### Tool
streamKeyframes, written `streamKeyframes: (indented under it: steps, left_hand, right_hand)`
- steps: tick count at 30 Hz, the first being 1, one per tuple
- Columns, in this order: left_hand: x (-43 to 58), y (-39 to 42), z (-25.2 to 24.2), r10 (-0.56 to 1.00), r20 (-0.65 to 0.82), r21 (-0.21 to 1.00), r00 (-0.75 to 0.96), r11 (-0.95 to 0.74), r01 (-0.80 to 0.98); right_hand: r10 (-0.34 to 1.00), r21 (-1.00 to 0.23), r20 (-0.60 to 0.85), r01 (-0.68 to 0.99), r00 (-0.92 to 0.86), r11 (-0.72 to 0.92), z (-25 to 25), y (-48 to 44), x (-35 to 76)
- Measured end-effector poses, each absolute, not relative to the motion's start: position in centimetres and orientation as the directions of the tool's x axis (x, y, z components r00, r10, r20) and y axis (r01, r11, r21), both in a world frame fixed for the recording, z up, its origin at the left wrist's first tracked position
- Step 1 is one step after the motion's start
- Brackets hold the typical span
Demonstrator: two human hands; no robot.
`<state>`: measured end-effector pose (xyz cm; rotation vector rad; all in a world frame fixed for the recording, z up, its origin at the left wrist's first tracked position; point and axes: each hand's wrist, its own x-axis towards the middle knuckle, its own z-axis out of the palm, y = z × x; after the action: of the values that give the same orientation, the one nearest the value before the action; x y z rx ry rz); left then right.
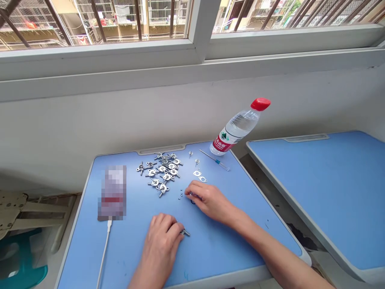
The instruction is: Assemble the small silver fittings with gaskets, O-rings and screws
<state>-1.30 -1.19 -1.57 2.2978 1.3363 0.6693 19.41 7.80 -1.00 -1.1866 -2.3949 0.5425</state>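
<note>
My left hand (162,241) rests near the front of the blue table, its fingers closed on a small silver metal fitting (186,232) whose stem pokes out to the right. My right hand (209,200) pinches at the table's middle; what sits between its fingertips is too small to name. Just under those fingers shows a dark ring (193,202). Several tiny screws (181,195) lie left of the fingertips. Two flat oval metal plates (200,176) are just beyond. Further back is a pile of similar metal fittings (165,168), with two small metal pieces (197,161) to its right.
A water bottle (236,130) with a red cap stands at the back right, beside a thin screwdriver (215,160). On the left lies a blurred phone (112,192) with a white cable (104,251). Another blue table (325,180) is to the right, and a window is behind.
</note>
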Motion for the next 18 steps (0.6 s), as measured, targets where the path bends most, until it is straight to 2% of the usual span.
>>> streamKeyframes:
  steps: [9,14,18]
  left_hand:
    - [-1.3,-1.4,-2.0,0.883,0.236,0.556,0.405,-0.464,0.689]
    - [-1.3,-1.4,-1.9,0.891,0.197,0.551,0.408,-0.445,0.706]
    - [-1.3,-1.3,-1.7,0.895,0.164,0.55,0.415,-0.432,0.715]
  right_hand:
    - [0.818,-0.344,0.143,0.748,-0.557,0.568,-1.1,9.4,18.4]
    - [0.825,-0.353,0.141,0.75,-0.548,0.559,-1.5,9.5,18.3]
    - [0.799,-0.446,0.193,0.674,-0.57,0.589,-0.7,8.3,19.0]
